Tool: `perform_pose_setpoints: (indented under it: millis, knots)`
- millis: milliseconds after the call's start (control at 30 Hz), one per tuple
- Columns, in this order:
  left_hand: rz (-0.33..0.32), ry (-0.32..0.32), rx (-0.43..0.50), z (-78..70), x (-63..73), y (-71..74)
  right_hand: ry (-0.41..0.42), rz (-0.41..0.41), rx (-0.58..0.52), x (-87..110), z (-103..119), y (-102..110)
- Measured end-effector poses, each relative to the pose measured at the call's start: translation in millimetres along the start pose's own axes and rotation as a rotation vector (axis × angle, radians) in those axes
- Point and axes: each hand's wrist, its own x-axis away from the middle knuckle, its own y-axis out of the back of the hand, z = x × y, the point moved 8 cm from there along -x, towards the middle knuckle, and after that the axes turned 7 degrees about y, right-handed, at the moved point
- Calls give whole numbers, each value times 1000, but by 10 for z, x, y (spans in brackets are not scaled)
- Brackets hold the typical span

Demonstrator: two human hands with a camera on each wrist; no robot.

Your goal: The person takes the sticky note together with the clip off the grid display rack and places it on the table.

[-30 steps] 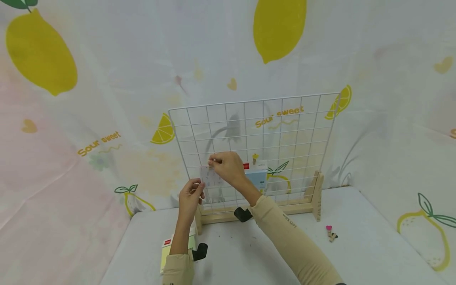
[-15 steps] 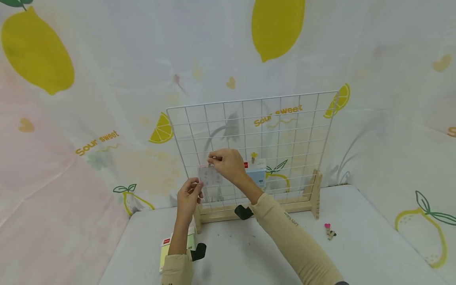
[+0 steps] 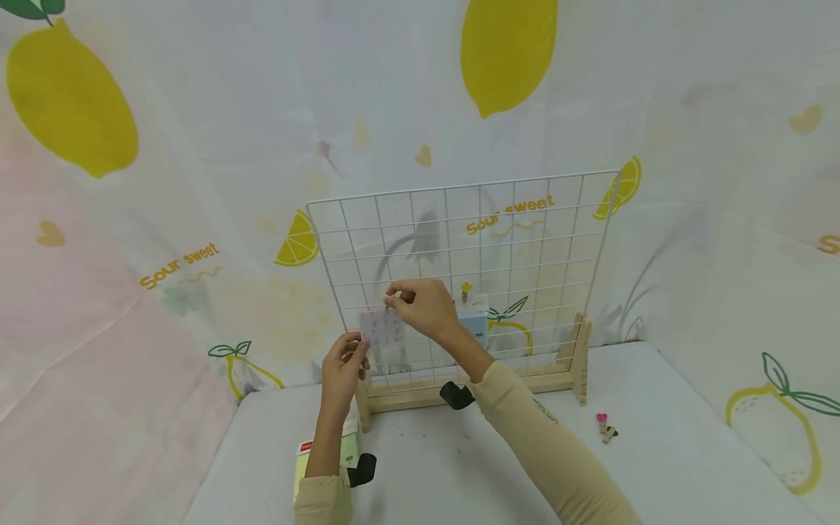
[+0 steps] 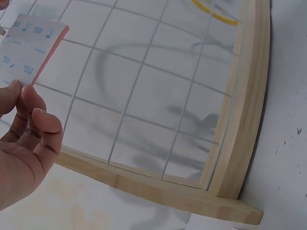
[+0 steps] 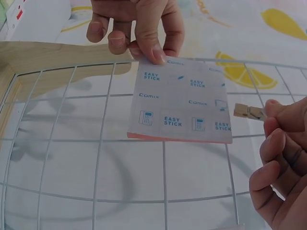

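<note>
In the head view, my left hand (image 3: pixel 343 372) is at the lower left of a white wire grid (image 3: pixel 445 229). Its thumb and fingers pinch one edge of a sticky note pad (image 5: pixel 180 103), whose pale backing carries blue print; a pink-orange edge shows. My right hand (image 3: pixel 425 306) is raised in front of the grid and pinches a small wooden clothespin (image 5: pixel 247 111) by one end. The clothespin's other end points at the pad's side, with a gap between them in the right wrist view. Part of the grid is hidden behind the right hand.
A wooden base (image 3: pixel 420 399) supports the grid. A blue sticky note packet (image 3: pixel 475 329) hangs on it below a yellow-topped clip (image 3: pixel 467 289). Yellow and green packets (image 3: pixel 304 467) stand by the left forearm. Small clothespins (image 3: pixel 605 430) lie on the table at right.
The sticky note pad, faint and mostly unseen a second ago, now shows its printed face to the head camera. My left hand has shifted slightly left; the right hand stays nearly in place.
</note>
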Motion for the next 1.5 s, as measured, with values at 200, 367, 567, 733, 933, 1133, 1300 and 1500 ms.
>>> perform_pose_setpoints:
  millis: [200,367,567,733,933,1133,1300,1500]
  knots:
    - [-10,-4,2,-17,33,54,9,-6,4,43,-1,44]
    - [-25,-12,3,-30,59,112,13,-24,9,88,-15,100]
    - [-19,-9,-14,-19,86,150,13,-27,-4,135,-32,140]
    - [-14,20,-1,-67,128,161,16,-18,-13,182,-49,152]
    - [-10,2,-24,-225,218,164,-2,-17,-16,245,-75,194]
    - [-28,-11,-15,-82,150,212,33,-33,-39,286,-65,257]
    - [-41,-29,-16,-32,144,249,49,-42,-39,318,-79,297]
    - [-42,-17,12,-86,191,275,29,-27,-19,362,-117,318]
